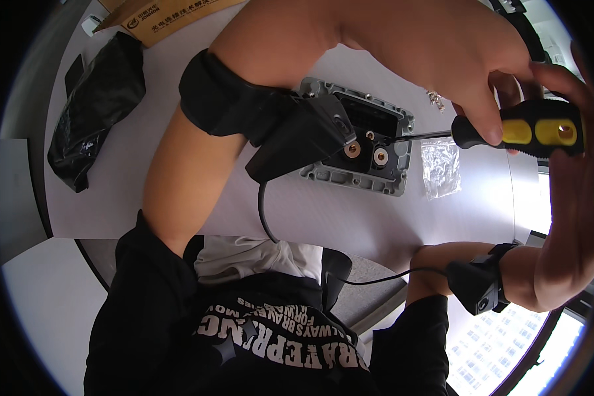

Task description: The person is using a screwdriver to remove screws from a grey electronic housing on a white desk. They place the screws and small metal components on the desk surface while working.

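A screwdriver [520, 132] with a black and yellow handle lies level over the right of the table. My left hand [442, 56] reaches across from above, its thumb pressed on the front of the handle and its other fingers behind it. At the butt end, my right hand [572, 185] closes its fingertips around the handle. The shaft points left into an open grey metal housing [351, 179]. Its tip sits by the black insert, which carries two round copper-coloured terminals [380, 156] and a small screw [370, 136]. My left wrist's strapped camera [303, 135] hides the housing's left part.
Several small screws [435, 100] lie beyond the housing, and a clear plastic bag [441, 168] is right of it. A black plastic bag [102, 109] and a cardboard box [178, 18] are at the far left. A cable [263, 211] hangs from the left wrist camera.
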Action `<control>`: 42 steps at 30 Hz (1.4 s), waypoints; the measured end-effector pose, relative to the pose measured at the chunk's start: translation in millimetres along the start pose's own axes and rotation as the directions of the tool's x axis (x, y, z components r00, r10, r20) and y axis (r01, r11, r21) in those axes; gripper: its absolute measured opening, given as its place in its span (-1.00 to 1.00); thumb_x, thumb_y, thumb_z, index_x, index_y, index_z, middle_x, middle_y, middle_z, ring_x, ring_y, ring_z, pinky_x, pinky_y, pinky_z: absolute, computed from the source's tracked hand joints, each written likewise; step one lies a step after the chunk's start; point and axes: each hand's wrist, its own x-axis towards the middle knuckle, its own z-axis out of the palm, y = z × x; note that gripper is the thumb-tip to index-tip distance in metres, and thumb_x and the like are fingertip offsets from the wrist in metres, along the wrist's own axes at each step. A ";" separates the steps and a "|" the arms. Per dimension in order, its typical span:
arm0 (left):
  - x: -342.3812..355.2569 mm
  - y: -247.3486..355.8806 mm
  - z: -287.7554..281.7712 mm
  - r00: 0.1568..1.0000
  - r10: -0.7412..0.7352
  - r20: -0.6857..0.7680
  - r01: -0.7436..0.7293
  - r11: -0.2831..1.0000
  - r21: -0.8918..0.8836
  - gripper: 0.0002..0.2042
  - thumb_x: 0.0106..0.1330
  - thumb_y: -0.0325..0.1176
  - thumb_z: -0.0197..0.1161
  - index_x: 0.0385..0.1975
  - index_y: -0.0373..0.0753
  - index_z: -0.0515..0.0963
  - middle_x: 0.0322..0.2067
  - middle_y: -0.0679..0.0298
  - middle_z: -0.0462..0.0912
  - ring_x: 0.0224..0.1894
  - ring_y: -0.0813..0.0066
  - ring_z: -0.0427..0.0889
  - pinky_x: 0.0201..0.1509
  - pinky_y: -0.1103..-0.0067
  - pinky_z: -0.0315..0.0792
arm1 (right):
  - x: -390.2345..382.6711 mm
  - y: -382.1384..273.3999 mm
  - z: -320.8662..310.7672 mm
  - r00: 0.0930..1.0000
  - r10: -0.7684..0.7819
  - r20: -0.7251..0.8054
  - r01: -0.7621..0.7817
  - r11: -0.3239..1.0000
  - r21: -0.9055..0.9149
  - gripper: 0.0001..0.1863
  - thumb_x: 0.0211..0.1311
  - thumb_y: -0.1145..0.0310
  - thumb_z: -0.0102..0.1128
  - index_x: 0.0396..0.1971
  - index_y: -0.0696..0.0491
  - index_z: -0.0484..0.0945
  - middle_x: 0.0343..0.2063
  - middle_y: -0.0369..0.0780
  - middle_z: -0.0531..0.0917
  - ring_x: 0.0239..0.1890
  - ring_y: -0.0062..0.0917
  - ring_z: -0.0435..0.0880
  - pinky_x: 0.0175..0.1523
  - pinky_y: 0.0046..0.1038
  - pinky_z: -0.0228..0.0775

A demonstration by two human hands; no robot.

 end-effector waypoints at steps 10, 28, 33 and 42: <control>4.8 -24.4 -34.1 0.983 0.131 0.129 -0.107 0.978 -0.180 -0.62 0.25 -0.15 0.45 -0.30 -0.43 0.56 -0.59 0.28 0.52 -0.51 0.45 0.49 -0.37 0.45 0.38 | 4.8 -2.7 -1.0 1.000 0.002 -0.015 -0.002 1.000 0.003 -0.02 0.36 -0.50 -0.17 0.33 0.14 0.44 0.19 0.04 0.60 0.20 -0.25 0.63 0.29 -0.22 0.41; -29.9 -10.5 -16.0 0.976 0.212 -0.051 -0.215 0.974 -0.069 -0.61 0.33 -0.11 0.41 -0.28 -0.41 0.59 -0.55 0.26 0.56 -0.46 0.47 0.51 -0.31 0.48 0.39 | 13.2 -11.9 -5.3 0.997 -0.034 -0.064 0.037 0.998 0.045 -0.03 0.36 -0.49 -0.17 0.33 0.13 0.45 0.19 0.04 0.61 0.20 -0.25 0.64 0.28 -0.23 0.41; 0.4 -51.0 5.1 0.802 0.584 -0.126 -0.593 0.803 -0.052 -0.57 0.30 -0.04 0.43 -0.40 -0.38 0.55 -0.63 0.30 0.43 -0.53 0.44 0.43 -0.37 0.45 0.32 | 7.6 -5.2 -4.0 0.999 0.019 -0.028 -0.019 1.000 0.002 -0.04 0.37 -0.49 -0.17 0.32 0.13 0.45 0.19 0.04 0.61 0.20 -0.26 0.64 0.28 -0.23 0.41; -15.3 2.4 -22.9 0.998 0.032 0.052 -0.030 0.998 -0.046 -0.60 0.36 -0.11 0.37 -0.33 -0.43 0.54 -0.64 0.25 0.42 -0.53 0.40 0.42 -0.36 0.40 0.34 | 0.1 -1.9 -6.4 0.999 0.050 -0.018 -0.051 0.998 -0.036 -0.04 0.37 -0.49 -0.17 0.32 0.12 0.45 0.19 0.03 0.61 0.19 -0.26 0.64 0.28 -0.24 0.41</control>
